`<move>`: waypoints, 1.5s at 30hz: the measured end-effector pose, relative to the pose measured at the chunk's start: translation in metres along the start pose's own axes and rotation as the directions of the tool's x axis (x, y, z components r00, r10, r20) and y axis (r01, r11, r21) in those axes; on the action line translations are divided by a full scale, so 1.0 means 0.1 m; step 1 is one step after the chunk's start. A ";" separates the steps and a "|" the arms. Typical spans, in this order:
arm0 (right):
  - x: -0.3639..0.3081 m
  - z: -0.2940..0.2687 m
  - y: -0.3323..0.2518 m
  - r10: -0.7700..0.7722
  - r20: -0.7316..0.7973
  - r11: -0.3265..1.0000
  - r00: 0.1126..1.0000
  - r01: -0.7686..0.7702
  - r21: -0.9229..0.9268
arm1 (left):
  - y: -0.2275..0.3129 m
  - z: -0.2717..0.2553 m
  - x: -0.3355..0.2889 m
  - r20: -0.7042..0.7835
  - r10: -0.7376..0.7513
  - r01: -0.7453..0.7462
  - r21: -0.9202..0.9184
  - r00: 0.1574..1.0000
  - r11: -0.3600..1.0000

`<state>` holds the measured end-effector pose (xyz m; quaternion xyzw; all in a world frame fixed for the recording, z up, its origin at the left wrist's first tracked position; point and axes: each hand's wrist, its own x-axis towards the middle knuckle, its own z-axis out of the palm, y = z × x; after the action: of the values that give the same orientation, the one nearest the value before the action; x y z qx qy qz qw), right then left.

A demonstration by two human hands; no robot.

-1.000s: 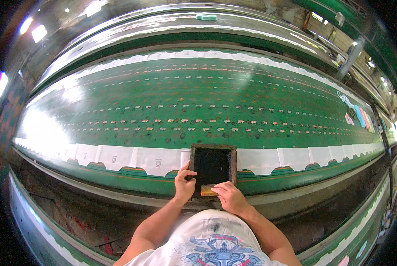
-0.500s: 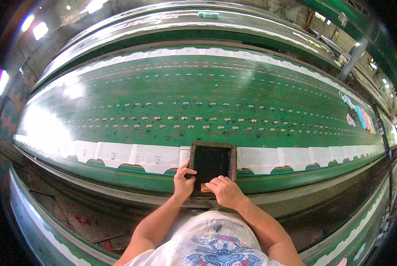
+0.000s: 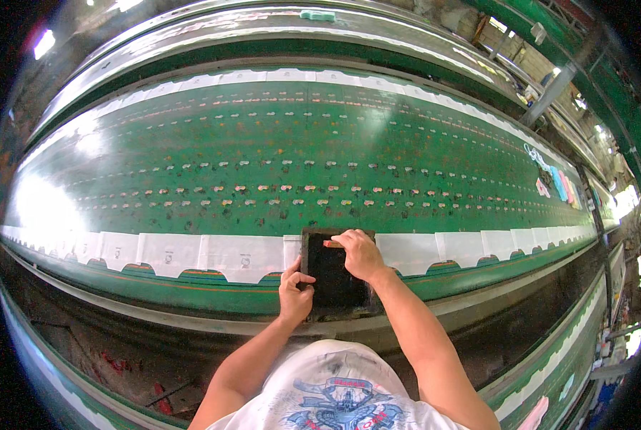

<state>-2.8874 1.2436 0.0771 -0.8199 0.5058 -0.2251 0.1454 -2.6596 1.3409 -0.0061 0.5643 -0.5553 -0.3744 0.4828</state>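
Note:
A small screen-printing frame (image 3: pixel 309 251) with dark wooden edges and a black mesh lies over the near edge of the green table, on top of a white fabric piece. My left hand (image 3: pixel 296 294) is closed round the frame's left side. In my right hand (image 3: pixel 361 255) is a small squeegee with an orange-brown edge (image 3: pixel 332 244), held near the far end of the mesh. My right fingers hide most of that tool. White fabric pieces (image 3: pixel 406 252) line the table edge on both sides, and some left of the frame (image 3: pixel 241 259) bear a small dark print.
The long green table (image 3: pixel 263 143) carries rows of small pale marks and dark smudges. More white pieces (image 3: pixel 249 76) run along its far edge. Coloured cloths (image 3: pixel 560 183) lie at the right end. Other long tables stand behind, and a grey post (image 3: pixel 549 95) rises at the right.
My right hand has moved the squeegee away from me, from the near end of the mesh to the far end. My left hand keeps its hold on the frame. The view has shifted slightly.

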 end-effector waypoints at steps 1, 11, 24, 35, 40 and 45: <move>-0.05 0.01 -0.05 -0.005 0.003 1.000 1.000 0.005 -0.031 | 0.01 0.00 0.00 0.001 -0.012 0.012 -0.009 1.000 1.000; -0.89 0.01 -0.64 -0.078 0.058 0.988 0.995 0.084 -0.126 | 0.01 0.02 -0.02 0.007 -0.014 0.014 -0.029 1.000 0.999; -1.25 -0.11 -0.76 -0.057 0.023 0.998 0.998 0.056 0.043 | 0.04 0.01 0.02 -0.005 0.016 -0.016 0.028 1.000 0.999; -1.91 -0.68 0.16 0.040 -0.102 0.989 0.994 -0.025 0.145 | 0.60 1.18 -0.13 0.000 0.216 -0.216 0.056 0.976 0.975; -2.29 -0.99 0.75 0.076 -0.130 0.988 0.989 -0.057 0.144 | 0.68 1.90 -0.22 -0.004 0.161 -0.161 0.036 0.987 0.986; -2.50 -1.21 1.14 0.046 -0.123 0.986 0.991 -0.026 0.163 | 0.66 2.32 -0.32 -0.020 0.109 -0.109 0.003 0.994 0.994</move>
<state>-3.1334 1.4158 0.0719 -0.7805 0.5089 -0.3138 0.1828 -2.9029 1.3477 -0.0046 0.5375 -0.5807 -0.3413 0.5075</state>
